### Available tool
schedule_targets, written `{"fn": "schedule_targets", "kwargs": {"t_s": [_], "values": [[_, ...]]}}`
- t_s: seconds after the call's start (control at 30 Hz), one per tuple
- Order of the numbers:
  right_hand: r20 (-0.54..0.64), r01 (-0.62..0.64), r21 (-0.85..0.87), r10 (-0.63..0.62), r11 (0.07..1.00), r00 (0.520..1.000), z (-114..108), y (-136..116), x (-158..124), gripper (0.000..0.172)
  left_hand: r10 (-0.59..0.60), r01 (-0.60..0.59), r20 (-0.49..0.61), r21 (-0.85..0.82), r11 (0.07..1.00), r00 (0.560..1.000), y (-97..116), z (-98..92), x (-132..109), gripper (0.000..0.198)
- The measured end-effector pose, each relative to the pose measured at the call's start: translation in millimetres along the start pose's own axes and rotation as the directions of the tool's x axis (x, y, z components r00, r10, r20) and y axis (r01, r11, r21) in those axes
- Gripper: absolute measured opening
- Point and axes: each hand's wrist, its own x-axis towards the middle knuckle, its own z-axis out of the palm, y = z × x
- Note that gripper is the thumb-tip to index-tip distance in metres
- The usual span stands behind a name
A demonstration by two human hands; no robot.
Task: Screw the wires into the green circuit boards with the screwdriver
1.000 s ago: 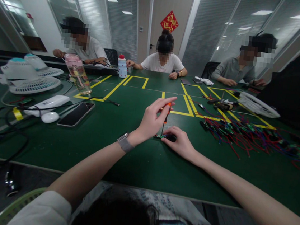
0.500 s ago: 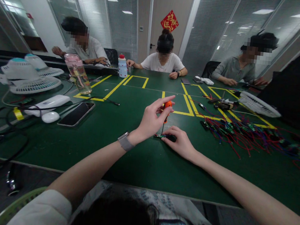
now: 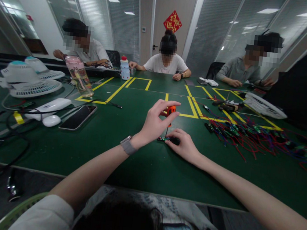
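An orange-and-black screwdriver (image 3: 171, 111) stands upright with its handle between the thumb and fingers of my left hand (image 3: 157, 119). Its thin shaft points down onto a small green circuit board (image 3: 163, 139) with a black part, lying on the table. My right hand (image 3: 184, 145) pinches the board's black part from the right and holds it against the table. Its fingertips are beside the screwdriver's tip, and they hide part of the board. A grey-banded watch (image 3: 128, 145) is on my left wrist.
Right lies a heap of circuit boards with red and blue wires (image 3: 237, 132), near a white fan (image 3: 265, 106). Left are a phone (image 3: 78, 116), a white mouse (image 3: 51, 120), cables, a tilted bottle (image 3: 79, 77) and fans (image 3: 36, 87). Three people sit across the green table (image 3: 103, 168).
The fingers of my left hand have shifted slightly around the screwdriver handle, with the forefinger lower than before. My right hand and the board keep their place.
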Motion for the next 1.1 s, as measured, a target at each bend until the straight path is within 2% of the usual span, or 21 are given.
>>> {"fn": "schedule_targets", "kwargs": {"t_s": [0.2,0.4,0.47,0.67,0.9,1.1], "values": [[-0.032,-0.037,-0.059,0.035,0.998,0.999,1.1,0.0,-0.6,0.009,-0.038,0.041,0.029,-0.116,0.992,0.999,-0.1,-0.4,0.2,0.026],[-0.032,-0.029,-0.028,0.028,0.999,0.999,0.5,-0.4,-0.5,0.01,0.016,-0.012,-0.068,0.065,0.998,0.998,0.3,-1.2,0.4,0.018],[-0.038,-0.024,-0.022,0.023,0.999,0.999,0.3,-0.2,-0.5,0.01,0.015,-0.012,-0.057,0.068,0.998,0.998,0.7,-1.2,0.3,0.018],[-0.035,-0.014,0.0,0.014,1.0,0.999,-1.1,-0.6,-0.9,0.008,-0.018,0.018,0.0,-0.059,0.998,1.0,1.5,-0.9,1.1,0.021],[-0.033,-0.015,0.011,0.015,1.0,0.999,-1.7,-0.3,-1.2,0.007,0.016,-0.014,-0.025,0.051,0.999,1.0,3.3,-1.7,0.0,0.018],[-0.026,-0.015,0.028,0.016,0.999,1.0,-2.0,0.4,-1.6,0.004,-0.011,0.012,0.012,-0.089,0.996,1.0,3.7,-1.6,0.6,0.027]]}}
